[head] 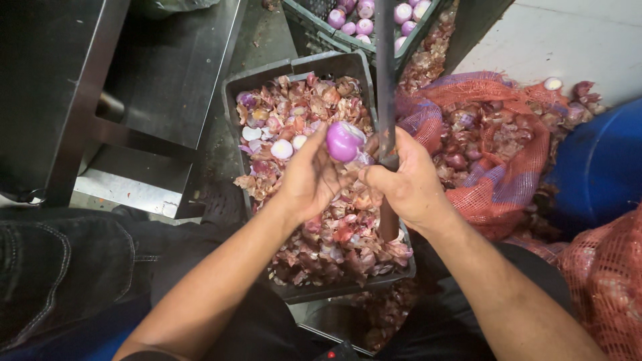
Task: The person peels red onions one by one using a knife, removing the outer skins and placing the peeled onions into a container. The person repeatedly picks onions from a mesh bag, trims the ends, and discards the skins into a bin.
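On the left stands a steel table [100, 100], and next to it my left hand [311, 175] is closed around a peeled purple onion [344, 141], which I hold up at my fingertips over the dark tray [294, 68] full of dry onion skins [334, 234]. Just beside it my right hand [404, 184] is gripping the handle of a knife [386, 100], its long dark blade going up, away from me, close to the onion. Further right a red net sack [498, 157] of unpeeled onions lies open on the floor, near a blue barrel [598, 167], and at the top a crate [321, 30] holds more peeled onions.
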